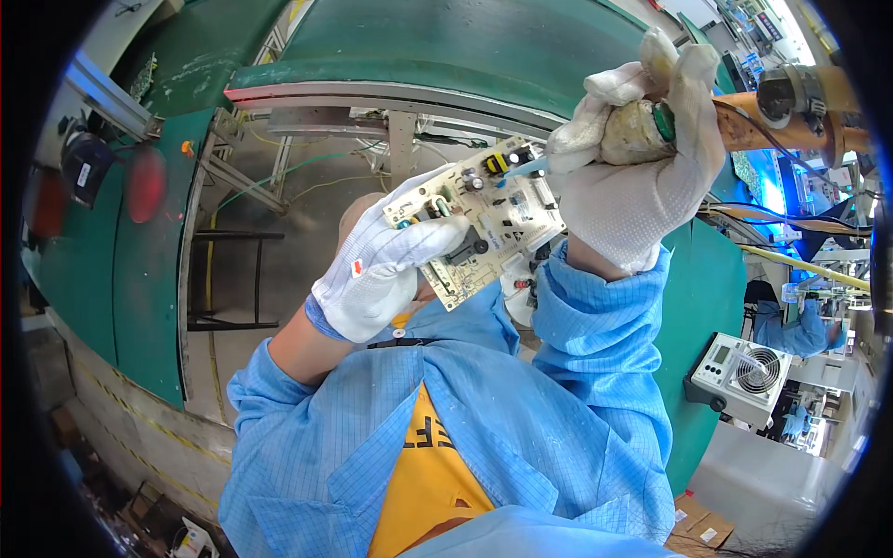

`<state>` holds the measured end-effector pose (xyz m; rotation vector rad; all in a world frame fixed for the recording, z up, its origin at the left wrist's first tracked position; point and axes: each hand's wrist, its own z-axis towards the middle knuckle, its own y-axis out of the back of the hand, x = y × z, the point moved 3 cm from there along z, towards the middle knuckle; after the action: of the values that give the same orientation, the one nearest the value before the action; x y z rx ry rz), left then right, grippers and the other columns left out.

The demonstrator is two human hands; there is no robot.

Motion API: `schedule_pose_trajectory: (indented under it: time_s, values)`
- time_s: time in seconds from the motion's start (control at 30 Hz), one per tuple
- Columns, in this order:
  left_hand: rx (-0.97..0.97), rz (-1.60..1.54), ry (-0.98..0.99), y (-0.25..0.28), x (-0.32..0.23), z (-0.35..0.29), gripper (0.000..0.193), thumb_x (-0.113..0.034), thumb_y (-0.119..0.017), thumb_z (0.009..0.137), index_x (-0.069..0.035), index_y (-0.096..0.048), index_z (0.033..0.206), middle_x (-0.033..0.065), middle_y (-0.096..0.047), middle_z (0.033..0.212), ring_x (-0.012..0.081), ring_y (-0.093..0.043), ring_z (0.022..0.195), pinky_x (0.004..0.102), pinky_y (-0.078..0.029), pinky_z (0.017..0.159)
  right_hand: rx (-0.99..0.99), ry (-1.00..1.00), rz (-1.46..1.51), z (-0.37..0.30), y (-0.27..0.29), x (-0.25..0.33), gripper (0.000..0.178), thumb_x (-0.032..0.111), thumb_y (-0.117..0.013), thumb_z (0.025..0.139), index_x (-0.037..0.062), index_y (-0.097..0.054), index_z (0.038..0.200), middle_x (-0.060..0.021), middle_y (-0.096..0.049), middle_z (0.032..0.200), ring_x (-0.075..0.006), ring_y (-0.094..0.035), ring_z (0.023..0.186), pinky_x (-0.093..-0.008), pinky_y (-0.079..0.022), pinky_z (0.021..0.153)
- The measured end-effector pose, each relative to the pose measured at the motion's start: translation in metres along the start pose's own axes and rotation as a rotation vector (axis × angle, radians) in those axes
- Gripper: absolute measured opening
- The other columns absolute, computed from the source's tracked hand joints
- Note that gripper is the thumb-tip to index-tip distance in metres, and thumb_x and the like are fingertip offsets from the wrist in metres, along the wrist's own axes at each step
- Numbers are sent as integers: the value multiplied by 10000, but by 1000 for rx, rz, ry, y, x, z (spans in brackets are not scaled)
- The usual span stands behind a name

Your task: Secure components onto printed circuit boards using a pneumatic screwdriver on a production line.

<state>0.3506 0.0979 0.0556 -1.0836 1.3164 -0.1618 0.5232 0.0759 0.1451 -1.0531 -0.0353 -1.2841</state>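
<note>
My left hand [391, 256], in a white glove, grips a cream circuit board [507, 219] by its left edge, thumb on top. The board is tilted in front of my chest and carries capacitors, a yellow-and-black transformer [496, 164] and a dark chip. My right hand [642, 167], also gloved, is wrapped round a stained, whitish squeeze bottle [637, 133] with a green patch at its end. From the bottle a thin pale-blue nozzle [528, 170] points left, its tip over the board's far part. I cannot tell whether the tip touches the board.
A green conveyor or bench [419, 46] runs across the far side, with another green worktop [149, 260] at the left. An orange-brown pipe [744, 121] reaches in near my right hand. A white fan unit [744, 372] stands at the right, with another person's blue sleeve [791, 330] beyond.
</note>
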Motion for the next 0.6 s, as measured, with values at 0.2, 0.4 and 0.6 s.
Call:
schedule_pose_trajectory:
  time_s: [0.2, 0.4, 0.6]
  values:
    - [-61, 10, 4, -5, -11, -10, 444, -156, -645, 880, 6, -514, 1273, 97, -597, 1174, 150, -596, 1050, 294, -501, 878, -83, 43, -407, 4, 9, 3, 324, 292, -546, 911, 16, -659, 1038, -97, -667, 801, -133, -624, 685, -222, -488, 474]
    - [-30, 217, -155, -1, -5, -15, 408, -139, -600, 918, 8, -502, 1286, 123, -540, 1263, 172, -565, 1105, 306, -472, 933, -80, 36, -391, 7, 12, 7, 327, 291, -548, 911, 4, -658, 1022, -101, -664, 770, -134, -623, 670, -218, -482, 481]
    - [-131, 533, -135, 6, -4, -15, 395, -66, -549, 936, 36, -469, 1309, 116, -513, 1290, 154, -566, 1109, 315, -478, 938, -84, 81, -456, 8, 14, 10, 329, 293, -548, 912, 0, -656, 1014, -103, -661, 757, -136, -622, 664, -217, -483, 491]
